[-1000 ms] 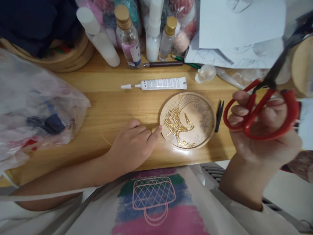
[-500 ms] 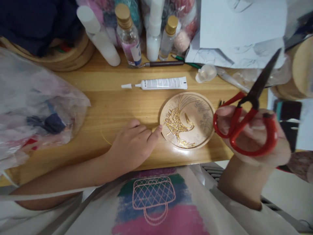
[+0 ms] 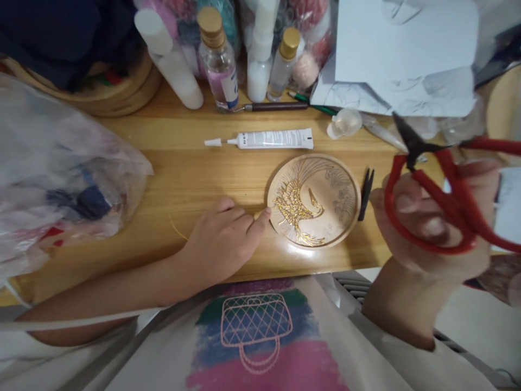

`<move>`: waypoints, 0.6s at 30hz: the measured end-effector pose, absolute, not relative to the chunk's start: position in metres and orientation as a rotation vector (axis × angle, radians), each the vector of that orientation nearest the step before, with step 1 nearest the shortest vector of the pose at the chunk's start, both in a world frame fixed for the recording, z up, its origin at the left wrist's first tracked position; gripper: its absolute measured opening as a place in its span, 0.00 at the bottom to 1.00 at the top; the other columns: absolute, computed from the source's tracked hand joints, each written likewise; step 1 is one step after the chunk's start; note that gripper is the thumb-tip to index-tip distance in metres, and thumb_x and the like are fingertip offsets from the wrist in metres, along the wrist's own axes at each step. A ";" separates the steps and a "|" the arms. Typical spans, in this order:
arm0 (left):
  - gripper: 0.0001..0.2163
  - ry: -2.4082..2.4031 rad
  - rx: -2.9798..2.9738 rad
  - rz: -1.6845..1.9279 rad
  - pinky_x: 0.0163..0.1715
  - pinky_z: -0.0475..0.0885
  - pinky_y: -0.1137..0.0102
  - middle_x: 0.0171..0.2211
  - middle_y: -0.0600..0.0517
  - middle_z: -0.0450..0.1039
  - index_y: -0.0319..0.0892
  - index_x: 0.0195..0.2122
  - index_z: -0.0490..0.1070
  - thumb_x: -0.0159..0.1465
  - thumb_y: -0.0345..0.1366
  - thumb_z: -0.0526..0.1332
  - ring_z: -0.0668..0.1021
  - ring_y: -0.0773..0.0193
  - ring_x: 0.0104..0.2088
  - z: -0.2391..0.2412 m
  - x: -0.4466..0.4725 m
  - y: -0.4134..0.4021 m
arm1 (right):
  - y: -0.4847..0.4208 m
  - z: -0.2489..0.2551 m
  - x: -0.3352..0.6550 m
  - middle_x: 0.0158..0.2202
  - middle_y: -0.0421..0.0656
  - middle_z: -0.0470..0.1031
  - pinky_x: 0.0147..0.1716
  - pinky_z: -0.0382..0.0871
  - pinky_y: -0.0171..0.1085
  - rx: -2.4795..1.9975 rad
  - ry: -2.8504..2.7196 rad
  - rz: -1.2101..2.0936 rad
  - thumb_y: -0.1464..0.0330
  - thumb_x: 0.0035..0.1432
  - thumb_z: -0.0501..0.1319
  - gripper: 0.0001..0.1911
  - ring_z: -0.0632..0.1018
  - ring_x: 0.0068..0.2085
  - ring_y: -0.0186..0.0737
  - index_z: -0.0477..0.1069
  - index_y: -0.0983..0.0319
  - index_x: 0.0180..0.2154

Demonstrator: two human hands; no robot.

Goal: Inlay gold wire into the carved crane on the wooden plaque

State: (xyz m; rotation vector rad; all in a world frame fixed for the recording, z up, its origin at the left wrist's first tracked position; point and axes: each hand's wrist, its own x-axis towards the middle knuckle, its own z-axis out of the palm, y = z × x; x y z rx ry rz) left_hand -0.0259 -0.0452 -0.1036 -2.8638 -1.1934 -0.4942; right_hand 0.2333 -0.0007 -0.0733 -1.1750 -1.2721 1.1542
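My left hand (image 3: 222, 241) lies on the wooden table (image 3: 171, 168), fingers curled together, the fingertip touching the left rim of a round wooden disc (image 3: 314, 200) that bears a gold bird pattern. A thin gold thread (image 3: 178, 228) runs under that hand. My right hand (image 3: 435, 228) is raised to the right of the disc and grips red-handled scissors (image 3: 443, 195), whose short black blades point up and to the left. Black tweezers (image 3: 365, 187) lie between the disc and my right hand.
A white glue tube (image 3: 264, 139) lies behind the disc. Bottles (image 3: 220, 60), a dark-handled tool (image 3: 272, 107) and paper sheets (image 3: 402, 54) line the back edge. A crumpled plastic bag (image 3: 61, 174) covers the left side. Round wooden hoops (image 3: 101, 92) stand at the back left.
My right hand has turned the scissors: the blades pointed up to the right before and now point up to the left. My left hand has stayed on the disc's rim.
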 end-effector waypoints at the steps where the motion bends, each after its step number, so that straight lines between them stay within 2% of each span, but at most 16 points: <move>1: 0.10 -1.199 -2.866 -0.493 0.30 0.67 0.66 0.19 0.57 0.69 0.31 0.45 0.72 0.68 0.21 0.52 0.71 0.66 0.21 -0.103 -0.026 -0.045 | -0.001 -0.074 0.233 0.21 0.35 0.66 0.20 0.64 0.36 -1.151 -1.286 1.150 0.56 0.40 0.77 0.19 0.70 0.23 0.37 0.79 0.39 0.38; 4: 0.11 -1.215 -2.875 -0.478 0.30 0.66 0.66 0.19 0.57 0.69 0.31 0.45 0.73 0.67 0.20 0.52 0.71 0.66 0.22 -0.102 -0.026 -0.045 | -0.003 -0.074 0.229 0.26 0.37 0.69 0.15 0.61 0.37 -1.078 -1.285 1.088 0.58 0.48 0.74 0.12 0.67 0.18 0.33 0.80 0.50 0.37; 7: 0.11 -1.215 -2.888 -0.478 0.30 0.65 0.66 0.19 0.57 0.69 0.31 0.44 0.73 0.67 0.20 0.53 0.71 0.65 0.22 -0.102 -0.026 -0.046 | -0.005 -0.074 0.225 0.29 0.39 0.71 0.15 0.63 0.37 -1.049 -1.317 1.127 0.65 0.54 0.71 0.10 0.69 0.20 0.32 0.79 0.56 0.40; 10: 0.11 -1.217 -2.894 -0.459 0.30 0.65 0.66 0.19 0.56 0.70 0.31 0.45 0.73 0.66 0.20 0.54 0.72 0.65 0.22 -0.102 -0.026 -0.046 | -0.004 -0.074 0.222 0.27 0.38 0.72 0.17 0.65 0.36 -1.023 -1.376 1.147 0.70 0.55 0.70 0.11 0.72 0.23 0.34 0.79 0.57 0.42; 14: 0.10 -1.213 -2.883 -0.472 0.31 0.66 0.66 0.19 0.57 0.70 0.31 0.45 0.72 0.67 0.21 0.53 0.72 0.65 0.22 -0.103 -0.026 -0.045 | -0.007 -0.076 0.220 0.35 0.40 0.78 0.27 0.72 0.34 -1.122 -1.421 1.000 0.73 0.52 0.71 0.12 0.76 0.31 0.33 0.81 0.57 0.41; 16: 0.10 -1.210 -2.879 -0.465 0.30 0.66 0.66 0.19 0.57 0.70 0.32 0.46 0.72 0.68 0.21 0.52 0.72 0.65 0.22 -0.103 -0.026 -0.045 | -0.010 -0.077 0.220 0.37 0.41 0.80 0.32 0.74 0.35 -1.233 -1.455 1.004 0.71 0.56 0.69 0.08 0.79 0.35 0.35 0.80 0.58 0.40; 18: 0.10 -1.210 -2.868 -0.469 0.30 0.65 0.66 0.19 0.58 0.70 0.33 0.45 0.72 0.69 0.22 0.52 0.72 0.66 0.22 -0.104 -0.026 -0.045 | -0.012 -0.077 0.222 0.38 0.43 0.80 0.33 0.75 0.38 -1.299 -1.496 1.026 0.66 0.59 0.67 0.06 0.80 0.35 0.38 0.79 0.58 0.39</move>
